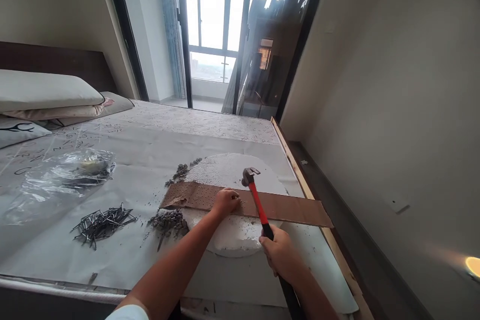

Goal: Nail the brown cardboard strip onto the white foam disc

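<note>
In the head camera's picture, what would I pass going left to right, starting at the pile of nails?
Pile of nails → grey crumbly heap → left hand → hammer head → right hand → glowing light.

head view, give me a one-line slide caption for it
Claw hammer in the right grip, left grip on a hole-dotted brown strip, nails piled to the left.

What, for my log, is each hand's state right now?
Left hand: curled over the cardboard strip; whether holding anything, unclear.
Right hand: closed on the claw hammer.
</note>
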Available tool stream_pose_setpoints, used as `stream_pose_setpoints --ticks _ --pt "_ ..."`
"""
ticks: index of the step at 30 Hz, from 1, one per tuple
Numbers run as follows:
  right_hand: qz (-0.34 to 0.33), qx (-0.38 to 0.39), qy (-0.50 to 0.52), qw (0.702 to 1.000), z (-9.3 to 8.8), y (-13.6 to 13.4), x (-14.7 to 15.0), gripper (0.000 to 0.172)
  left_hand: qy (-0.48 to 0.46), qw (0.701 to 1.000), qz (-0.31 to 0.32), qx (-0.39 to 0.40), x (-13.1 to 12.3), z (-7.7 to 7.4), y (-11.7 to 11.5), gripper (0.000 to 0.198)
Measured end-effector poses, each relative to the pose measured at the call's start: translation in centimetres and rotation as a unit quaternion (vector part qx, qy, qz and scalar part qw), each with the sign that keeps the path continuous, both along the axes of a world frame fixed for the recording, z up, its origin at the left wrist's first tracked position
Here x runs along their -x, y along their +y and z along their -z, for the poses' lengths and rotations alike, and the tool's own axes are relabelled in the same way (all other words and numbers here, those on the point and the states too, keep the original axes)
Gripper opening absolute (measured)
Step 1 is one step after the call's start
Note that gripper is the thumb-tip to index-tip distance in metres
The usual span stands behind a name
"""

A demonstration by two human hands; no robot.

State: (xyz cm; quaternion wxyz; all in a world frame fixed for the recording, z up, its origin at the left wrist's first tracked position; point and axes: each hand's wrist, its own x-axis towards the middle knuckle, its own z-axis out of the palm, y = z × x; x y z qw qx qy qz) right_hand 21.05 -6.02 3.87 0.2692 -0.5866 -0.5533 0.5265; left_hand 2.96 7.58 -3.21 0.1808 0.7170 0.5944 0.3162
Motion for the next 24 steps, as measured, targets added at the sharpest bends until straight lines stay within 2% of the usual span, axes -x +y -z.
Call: stream_pose_setpoints --ticks 3,6,9,13,15,17,20,22,24 --pt "0.008 -0.009 0.015 1.0 -0.2 -0.1 0.0 0.007 -0.151 0.988 0.008 0.012 1.1 -0.1 0.1 0.023" --pt "-0.01 0.031 -0.012 0.999 -0.2 0.2 0.5 0.006 -0.318 0.947 -0.028 0.034 1.8 -0.6 0.0 0.027" --pt "-0.026 0.043 -0.031 0.998 0.0 0.4 0.9 0.009 -0.388 0.921 -0.027 0.02 1.8 -2.0 -0.5 0.025" --pt "-0.004 -0.008 -0.015 1.0 0.2 0.3 0.9 0.007 -0.358 0.933 -0.018 -0.026 2.2 -4.4 -2.3 0.025" --pt "0.001 0.005 -0.003 1.0 0.5 0.1 0.8 0.007 -0.325 0.943 -0.035 -0.06 3.3 -5.4 -4.0 0.029" --pt "-0.008 0.046 0.015 0.999 0.9 0.0 0.7 0.01 -0.288 0.95 -0.076 -0.093 5.3 -5.7 -6.1 0.032" --pt "-0.023 0.109 0.062 0.992 1.7 -0.1 0.6 0.013 -0.231 0.95 -0.172 -0.119 10.1 -4.8 -9.3 0.035" --pt "-0.021 0.137 0.106 0.985 2.1 -0.2 0.5 0.013 -0.17 0.956 -0.221 -0.09 13.7 -3.3 -11.3 0.036" --pt "-0.017 0.161 0.164 0.973 2.3 -0.2 0.4 0.013 -0.07 0.968 -0.237 -0.041 16.9 -1.6 -12.8 0.032"
